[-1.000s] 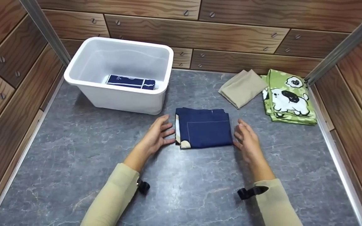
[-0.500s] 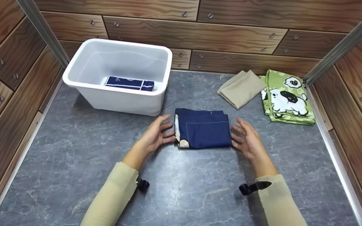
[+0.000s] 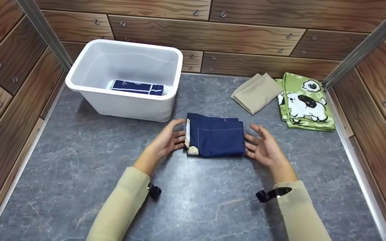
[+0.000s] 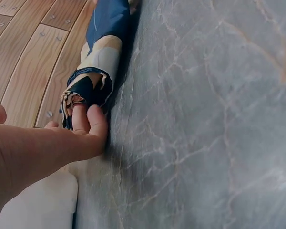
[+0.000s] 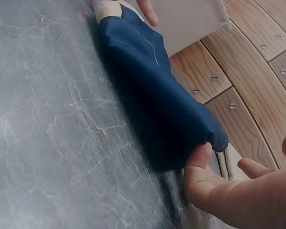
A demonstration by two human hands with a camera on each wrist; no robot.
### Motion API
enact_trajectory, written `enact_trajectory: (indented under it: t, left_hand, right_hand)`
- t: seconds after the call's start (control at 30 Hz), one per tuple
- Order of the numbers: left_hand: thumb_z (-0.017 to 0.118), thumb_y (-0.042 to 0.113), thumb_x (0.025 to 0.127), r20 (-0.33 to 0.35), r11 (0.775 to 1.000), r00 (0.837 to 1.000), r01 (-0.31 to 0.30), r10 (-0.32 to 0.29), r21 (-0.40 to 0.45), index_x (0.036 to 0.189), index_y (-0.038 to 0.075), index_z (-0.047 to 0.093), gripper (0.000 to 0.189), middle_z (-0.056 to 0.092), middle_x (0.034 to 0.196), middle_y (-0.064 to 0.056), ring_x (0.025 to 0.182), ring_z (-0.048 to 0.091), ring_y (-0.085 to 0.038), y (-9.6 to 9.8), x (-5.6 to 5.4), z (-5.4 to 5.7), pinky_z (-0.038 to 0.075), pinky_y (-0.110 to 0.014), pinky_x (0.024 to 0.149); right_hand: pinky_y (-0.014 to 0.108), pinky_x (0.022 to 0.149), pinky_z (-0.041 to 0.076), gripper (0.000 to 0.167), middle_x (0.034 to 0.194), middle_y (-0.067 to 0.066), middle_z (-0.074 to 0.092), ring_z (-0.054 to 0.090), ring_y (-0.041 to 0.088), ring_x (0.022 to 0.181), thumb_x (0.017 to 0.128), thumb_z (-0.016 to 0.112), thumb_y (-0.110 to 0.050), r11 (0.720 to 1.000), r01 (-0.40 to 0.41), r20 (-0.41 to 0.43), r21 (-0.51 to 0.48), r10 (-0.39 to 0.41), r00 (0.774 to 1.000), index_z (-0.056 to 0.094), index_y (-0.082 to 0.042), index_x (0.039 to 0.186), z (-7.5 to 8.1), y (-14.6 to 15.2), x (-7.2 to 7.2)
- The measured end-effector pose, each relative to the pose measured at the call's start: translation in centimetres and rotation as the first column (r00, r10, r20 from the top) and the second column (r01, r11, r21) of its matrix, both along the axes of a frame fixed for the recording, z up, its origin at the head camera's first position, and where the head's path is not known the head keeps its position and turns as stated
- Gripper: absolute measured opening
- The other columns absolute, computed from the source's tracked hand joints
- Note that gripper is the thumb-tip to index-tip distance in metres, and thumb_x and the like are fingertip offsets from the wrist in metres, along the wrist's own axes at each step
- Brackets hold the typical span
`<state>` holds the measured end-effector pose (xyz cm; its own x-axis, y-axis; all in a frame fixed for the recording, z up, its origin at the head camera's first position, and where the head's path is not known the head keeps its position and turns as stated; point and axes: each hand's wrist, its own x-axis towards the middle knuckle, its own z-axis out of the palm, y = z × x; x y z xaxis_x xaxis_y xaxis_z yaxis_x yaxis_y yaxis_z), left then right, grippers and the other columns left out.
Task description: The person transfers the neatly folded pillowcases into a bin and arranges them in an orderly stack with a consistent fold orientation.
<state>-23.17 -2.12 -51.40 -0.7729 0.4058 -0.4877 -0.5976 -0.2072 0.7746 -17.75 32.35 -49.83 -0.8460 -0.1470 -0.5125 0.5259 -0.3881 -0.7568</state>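
A folded navy cloth [image 3: 218, 139] with a stitched line and a cream and white left edge lies in the middle of the grey surface. At its left edge is my left hand [image 3: 165, 140], thumb raised, fingertips against the folded layers. My right hand [image 3: 267, 149] faces it from the right side, thumb apart, fingertips right at the edge. In the left wrist view, the fingertips [image 4: 96, 121] meet the rolled end of the layers. The right wrist view has the cloth's side bulging above the surface, with a fingertip [image 5: 200, 155] tucked at its lower corner.
A white plastic bin [image 3: 129, 108] stands at the back left, a folded navy cloth with white lines [image 3: 136, 87] inside. At the back right lie a folded beige cloth [image 3: 256, 93] and a green cloth with a dog print [image 3: 307, 103]. Wood-patterned walls [image 3: 206, 36] enclose the surface.
Both hands have closed in on the navy cloth's two ends, the right hand moving left and turning palm inward. The cloth's top has buckled slightly.
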Motion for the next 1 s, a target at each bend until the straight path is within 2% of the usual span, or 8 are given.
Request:
enact_trajectory:
  t: [0.13,0.23,0.37,0.53,0.67,0.8,0.9,1.0]
  left_hand:
    - [0.047,0.047,0.096,0.012,0.999,1.000,-0.001,0.001,0.036,0.156,0.022,0.030,0.067,0.032,0.157,-0.024,0.139,0.042,-0.037,0.08,-0.12,0.15,0.040,-0.054,0.109]
    - [0.047,0.046,0.097,0.003,0.999,1.000,0.000,-0.001,0.048,0.156,0.019,0.028,0.068,0.035,0.155,-0.024,0.138,0.044,-0.037,0.14,-0.20,0.21,0.044,-0.057,0.104]
    - [0.047,0.048,0.097,-0.022,1.000,1.000,0.017,-0.017,0.003,0.154,0.019,0.034,0.065,0.040,0.153,-0.023,0.138,0.042,-0.038,0.13,-0.24,0.24,0.045,-0.058,0.102]
    - [0.047,0.049,0.097,-0.030,1.000,0.999,0.031,-0.031,-0.005,0.150,0.018,0.039,0.062,0.042,0.151,-0.020,0.133,0.045,-0.039,0.12,-0.31,0.30,0.049,-0.056,0.098]
    - [0.047,0.048,0.097,-0.016,0.999,0.999,0.036,-0.036,0.021,0.150,0.018,0.038,0.061,0.035,0.153,-0.019,0.127,0.051,-0.040,0.36,-0.43,0.41,0.050,-0.052,0.096]
    - [0.045,0.049,0.098,-0.015,0.998,0.999,0.048,-0.047,0.033,0.152,0.017,0.036,0.063,0.029,0.156,-0.022,0.133,0.046,-0.042,0.54,-0.58,0.38,0.044,-0.055,0.105]
    - [0.043,0.050,0.098,-0.016,0.997,0.998,0.061,-0.061,0.036,0.153,0.019,0.035,0.064,0.031,0.155,-0.025,0.136,0.044,-0.042,0.48,-0.75,0.29,0.041,-0.054,0.108]
    - [0.043,0.052,0.098,-0.016,0.996,0.997,0.082,-0.081,0.045,0.154,0.026,0.034,0.063,0.031,0.155,-0.025,0.137,0.041,-0.042,0.37,-0.89,0.20,0.040,-0.057,0.107]
  right_hand:
    - [0.038,0.093,0.044,0.064,0.166,0.012,0.011,0.054,0.020,0.116,0.106,0.023,-0.053,0.999,-0.033,-0.002,0.004,0.033,0.999,0.005,-0.026,0.161,-0.28,0.12,-0.15]
    - [0.043,0.099,0.043,0.065,0.168,0.011,0.006,0.046,0.026,0.128,0.106,0.022,-0.053,0.999,-0.048,-0.013,0.000,0.048,0.999,0.003,-0.025,0.161,-0.49,0.12,-0.25]
    - [0.046,0.102,0.046,0.065,0.168,0.013,0.004,0.028,0.035,0.145,0.106,0.020,-0.052,0.998,-0.058,-0.036,-0.024,0.057,0.998,0.001,-0.024,0.161,-0.71,0.08,-0.41]
    - [0.045,0.101,0.046,0.065,0.167,0.014,0.003,0.016,0.040,0.150,0.106,0.018,-0.052,0.996,-0.081,-0.049,-0.025,0.080,0.996,-0.001,-0.024,0.161,-0.75,0.06,-0.69]
    - [0.045,0.100,0.046,0.065,0.167,0.014,0.005,0.025,0.040,0.146,0.106,0.017,-0.052,0.996,-0.083,-0.041,-0.019,0.082,0.996,-0.001,-0.024,0.161,-0.74,0.26,-0.70]
    - [0.045,0.099,0.047,0.064,0.167,0.015,0.008,0.040,0.035,0.135,0.106,0.017,-0.053,0.997,-0.075,-0.032,-0.008,0.074,0.997,0.001,-0.024,0.161,-0.61,0.37,-0.68]
    - [0.046,0.100,0.047,0.064,0.166,0.016,0.011,0.045,0.032,0.130,0.106,0.018,-0.053,0.997,-0.081,-0.030,-0.011,0.081,0.996,0.002,-0.025,0.161,-0.50,0.28,-0.83]
    - [0.045,0.099,0.047,0.065,0.165,0.017,0.013,0.048,0.030,0.127,0.106,0.019,-0.054,0.996,-0.088,-0.022,-0.011,0.088,0.996,0.002,-0.026,0.161,-0.49,0.22,-0.99]
